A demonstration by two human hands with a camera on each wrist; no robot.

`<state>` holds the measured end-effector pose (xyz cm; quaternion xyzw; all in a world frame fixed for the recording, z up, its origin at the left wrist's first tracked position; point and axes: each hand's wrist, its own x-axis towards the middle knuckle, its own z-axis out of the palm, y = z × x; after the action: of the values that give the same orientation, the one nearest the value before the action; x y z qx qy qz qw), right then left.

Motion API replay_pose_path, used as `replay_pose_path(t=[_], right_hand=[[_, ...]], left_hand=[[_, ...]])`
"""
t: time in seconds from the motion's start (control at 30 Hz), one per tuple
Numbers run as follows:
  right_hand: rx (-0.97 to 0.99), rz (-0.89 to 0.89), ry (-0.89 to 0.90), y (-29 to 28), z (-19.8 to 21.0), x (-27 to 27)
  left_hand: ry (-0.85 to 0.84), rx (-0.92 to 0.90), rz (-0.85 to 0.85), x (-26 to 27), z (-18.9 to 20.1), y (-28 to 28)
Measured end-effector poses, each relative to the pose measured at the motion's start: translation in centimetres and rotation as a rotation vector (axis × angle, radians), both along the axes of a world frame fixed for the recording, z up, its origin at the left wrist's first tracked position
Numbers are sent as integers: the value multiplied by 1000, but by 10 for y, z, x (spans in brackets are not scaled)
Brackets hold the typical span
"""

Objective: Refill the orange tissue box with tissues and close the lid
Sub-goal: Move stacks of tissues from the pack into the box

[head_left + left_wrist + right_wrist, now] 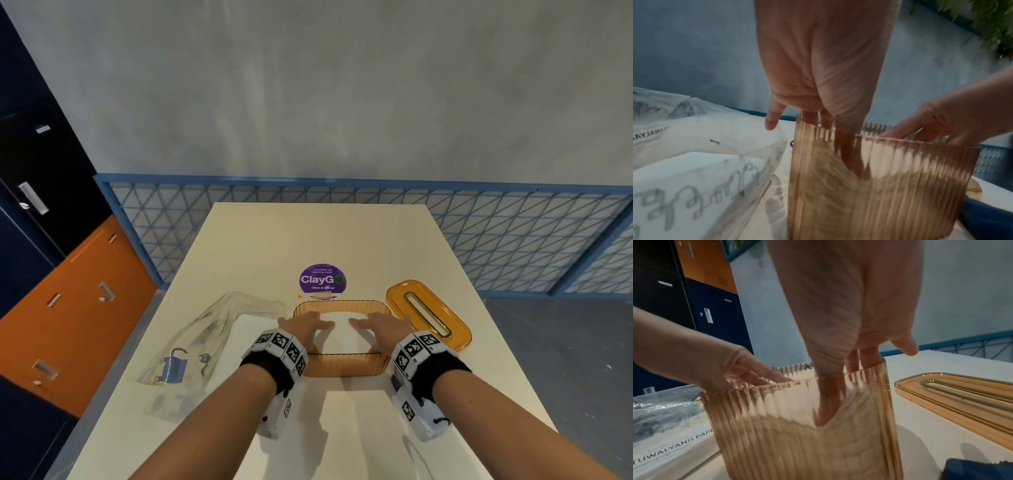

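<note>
**Open tissue box, both hands inside**

Plastic tissue pack (205,346): clear, printed, lying left of the box on the table (342,233).
Left hand (301,325): fingers extended and spread, pressing down on the tissues (339,334); gripping nothing.
Orange tissue box (346,365): ribbed, translucent, table centre, top uncovered, white stack within.
Right hand (380,325): fingers likewise straight, flat on the stack.
Lid (428,313): orange, slotted, flat on the table just right of the box.

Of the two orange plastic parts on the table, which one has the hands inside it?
The ribbed orange tissue box, with both hands pressing the white tissues in it. The flat lid with its slot lies untouched to its right.
</note>
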<state>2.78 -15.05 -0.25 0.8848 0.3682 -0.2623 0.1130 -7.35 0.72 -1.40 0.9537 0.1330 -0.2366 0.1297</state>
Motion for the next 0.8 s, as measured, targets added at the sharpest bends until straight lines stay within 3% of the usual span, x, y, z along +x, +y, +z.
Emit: replay_pose_path(t=[0.33,0.47,0.53,0.63,0.67,0.73,0.8], right_hand=[[27,-222,97,9,-5,-2],[4,-99,26,3,0,-6],[64,0,-96,-1,4,-5],[354,-37,-256,-8,9,0],[434,-76,-283,-11,9,3],[528,-179,-243,-17,5,8],[523,-306,-105,-19,3,9]], left_hand=[[41,-16,61,5,-4,3],[-14,87,-6,0,2,-1],[-193,142,-29,-8,5,-1],[-561,123,211,-27,2,12],[-616,124,322,-34,-3,21],[-549,111,513,-49,-18,38],[-338,96,623,-60,-34,48]])
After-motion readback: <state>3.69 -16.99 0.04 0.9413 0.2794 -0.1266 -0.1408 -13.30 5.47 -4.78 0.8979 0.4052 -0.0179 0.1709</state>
